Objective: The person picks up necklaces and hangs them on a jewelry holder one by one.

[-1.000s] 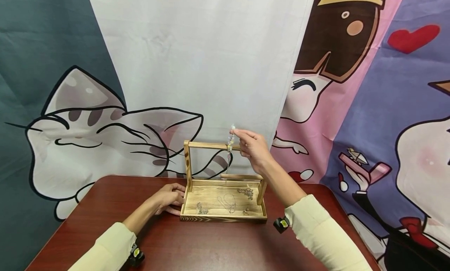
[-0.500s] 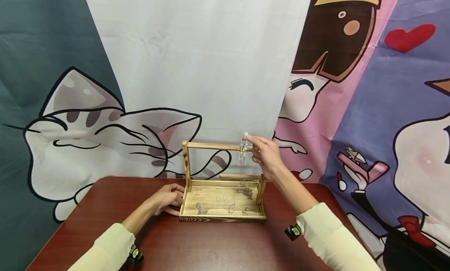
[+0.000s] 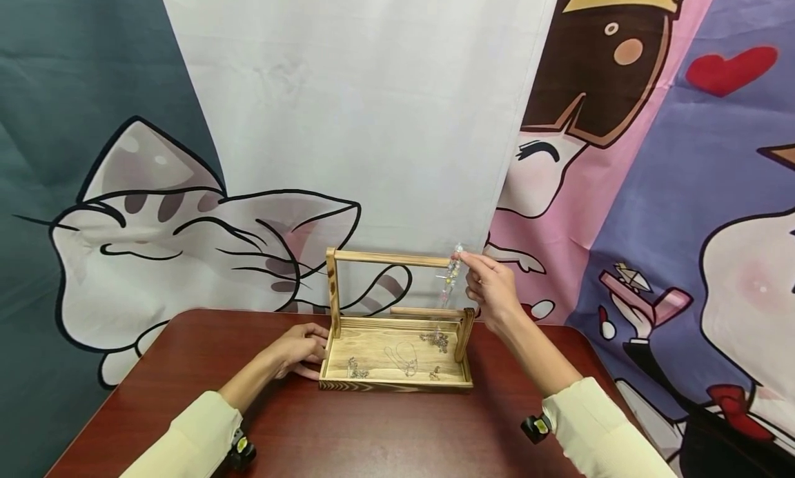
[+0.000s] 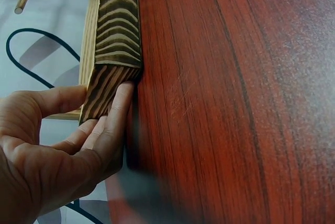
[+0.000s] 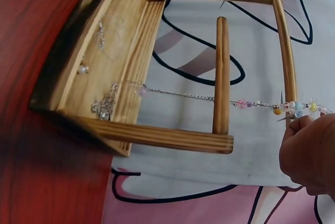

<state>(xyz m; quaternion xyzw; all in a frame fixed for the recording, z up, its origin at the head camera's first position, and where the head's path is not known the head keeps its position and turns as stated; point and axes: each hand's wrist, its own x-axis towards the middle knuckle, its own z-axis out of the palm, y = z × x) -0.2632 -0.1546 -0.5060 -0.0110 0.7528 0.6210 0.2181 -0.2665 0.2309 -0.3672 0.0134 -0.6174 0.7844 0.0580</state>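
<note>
My right hand (image 3: pixel 493 288) pinches a beaded necklace (image 3: pixel 452 271) with pastel beads at the right end of the top bar (image 3: pixel 391 259) of a wooden jewelry stand. In the right wrist view its thin chain (image 5: pixel 183 96) stretches past the short bar (image 5: pixel 222 72) down to the tray, where a small silver pile (image 5: pixel 104 106) lies. Whether the necklace touches the top bar is unclear. At the stand's left end my left hand (image 3: pixel 298 350) holds the tray (image 3: pixel 360 340); in the left wrist view, fingers (image 4: pixel 63 98) and thumb press its patterned wooden end (image 4: pixel 107 90).
Small jewelry lies in the tray: a fine chain (image 3: pixel 406 361) in the middle, a cluster (image 3: pixel 356 369) at front left and a little piece (image 3: pixel 434 373) at front right. The stand sits on a red-brown table (image 3: pixel 385 430) before a printed cloth (image 3: pixel 373 119).
My right hand has moved right and slightly down with the necklace, along the top bar to its right end. The left hand and the stand stay in place.
</note>
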